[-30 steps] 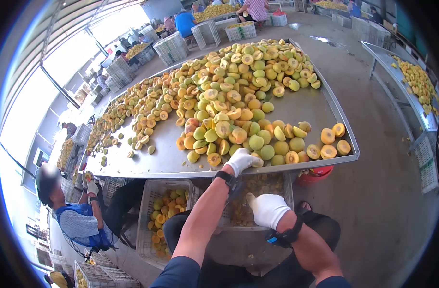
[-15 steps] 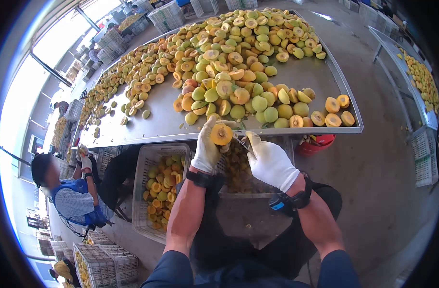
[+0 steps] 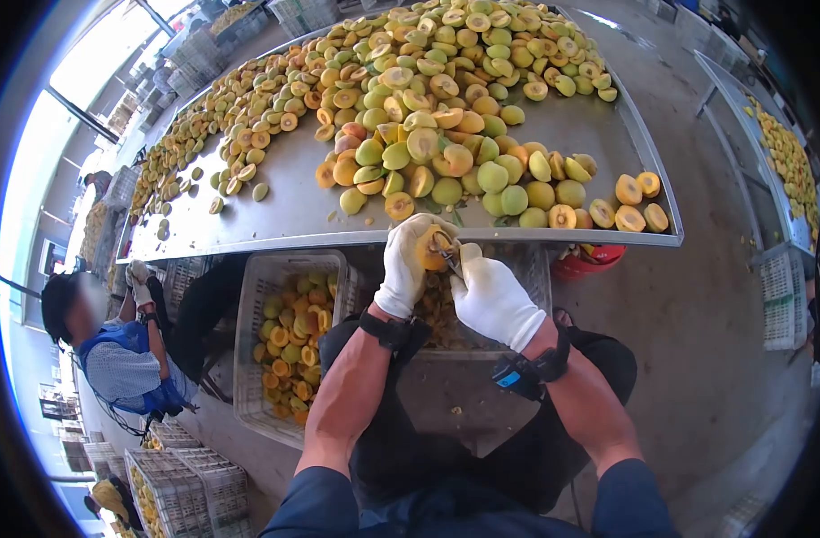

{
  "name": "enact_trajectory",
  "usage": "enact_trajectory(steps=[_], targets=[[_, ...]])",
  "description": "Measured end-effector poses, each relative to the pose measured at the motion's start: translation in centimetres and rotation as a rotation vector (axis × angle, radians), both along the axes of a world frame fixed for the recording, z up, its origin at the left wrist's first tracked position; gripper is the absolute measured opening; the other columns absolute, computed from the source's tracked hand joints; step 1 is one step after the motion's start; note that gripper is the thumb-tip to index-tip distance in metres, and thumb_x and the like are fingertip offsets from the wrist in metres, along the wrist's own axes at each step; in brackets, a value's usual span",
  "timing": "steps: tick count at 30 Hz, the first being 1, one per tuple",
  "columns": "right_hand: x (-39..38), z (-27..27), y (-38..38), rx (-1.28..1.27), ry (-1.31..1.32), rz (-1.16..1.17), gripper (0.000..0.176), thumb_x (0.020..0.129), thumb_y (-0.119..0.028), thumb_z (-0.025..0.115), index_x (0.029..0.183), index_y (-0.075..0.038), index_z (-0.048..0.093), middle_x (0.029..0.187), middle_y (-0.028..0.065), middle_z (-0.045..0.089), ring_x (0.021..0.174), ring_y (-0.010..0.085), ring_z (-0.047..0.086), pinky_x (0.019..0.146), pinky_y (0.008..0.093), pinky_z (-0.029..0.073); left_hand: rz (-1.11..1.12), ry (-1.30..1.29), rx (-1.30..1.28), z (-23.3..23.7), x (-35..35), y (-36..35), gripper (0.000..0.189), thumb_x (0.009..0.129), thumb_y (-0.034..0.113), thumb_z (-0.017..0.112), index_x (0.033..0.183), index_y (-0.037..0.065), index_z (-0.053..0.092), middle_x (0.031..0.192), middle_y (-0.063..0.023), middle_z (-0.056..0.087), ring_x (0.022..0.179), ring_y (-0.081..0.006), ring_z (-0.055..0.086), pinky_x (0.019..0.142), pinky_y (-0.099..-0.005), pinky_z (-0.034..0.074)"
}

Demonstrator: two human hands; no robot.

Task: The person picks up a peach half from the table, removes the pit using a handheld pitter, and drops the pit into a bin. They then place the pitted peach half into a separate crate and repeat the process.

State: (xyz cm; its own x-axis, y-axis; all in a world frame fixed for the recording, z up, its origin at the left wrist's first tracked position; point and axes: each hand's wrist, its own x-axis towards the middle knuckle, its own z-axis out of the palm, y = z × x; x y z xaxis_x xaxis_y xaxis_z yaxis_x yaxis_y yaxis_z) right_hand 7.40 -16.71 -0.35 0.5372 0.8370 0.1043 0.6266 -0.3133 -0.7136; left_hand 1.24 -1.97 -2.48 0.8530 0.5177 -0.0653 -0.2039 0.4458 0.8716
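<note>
My left hand, in a white glove, is closed around a peach half with its cut face turned toward my right hand. A small metal pitting tool is gripped in my gloved right hand, and its tip is at the stone in the peach. The exact shape of the tool is partly hidden by my fingers. Both hands are just in front of the metal table's near edge. Beyond them lies a big pile of halved peaches, many with stones showing.
Below left stands a plastic crate of pitted peach halves; another crate sits under my hands with scraps inside. A red bucket is under the table's right corner. At left a co-worker sits beside the table. Stacked crates stand lower left.
The peach half has turned from facing up at me toward my right hand. My right hand has moved slightly left, bringing the tool from beside the peach onto its stone.
</note>
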Motion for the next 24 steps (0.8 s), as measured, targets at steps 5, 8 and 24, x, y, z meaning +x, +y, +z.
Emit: enact_trajectory(steps=[5,8,24], targets=[[-0.7,-1.0,0.4,0.07,0.063,-0.01,0.023,0.086,-0.011,0.062,0.098,0.007,0.054,0.077,0.0274,0.064,0.08,0.0471,0.063,0.066,0.0506,0.05,0.003,-0.016,0.072,-0.1,-0.2,0.0,0.038,0.095,0.026,0.045,0.091,-0.005,0.066,0.081,-0.0124,0.067,0.075,-0.0201,0.065,0.073,-0.0327,0.053],[-0.7,-1.1,0.4,0.132,0.12,-0.017,0.023,0.087,-0.011,0.061,0.099,0.006,0.054,0.078,0.0276,0.064,0.081,0.0468,0.063,0.067,0.0505,0.05,-0.031,-0.048,0.132,0.3,-0.2,0.4,0.036,0.092,0.024,0.046,0.09,-0.005,0.067,0.08,-0.0129,0.067,0.074,-0.0198,0.064,0.073,-0.0324,0.053],[-0.2,0.2,0.7,0.221,0.506,0.018,0.023,0.09,-0.009,0.058,0.11,0.001,0.05,0.074,0.014,0.06,0.056,0.0285,0.059,0.05,0.0377,0.048,0.101,0.209,0.527,1.1,-0.2,-0.5,0.035,0.104,0.03,0.05,0.114,0.0,0.063,0.094,-0.0036,0.065,0.085,-0.0094,0.06,0.073,-0.0237,0.049]])
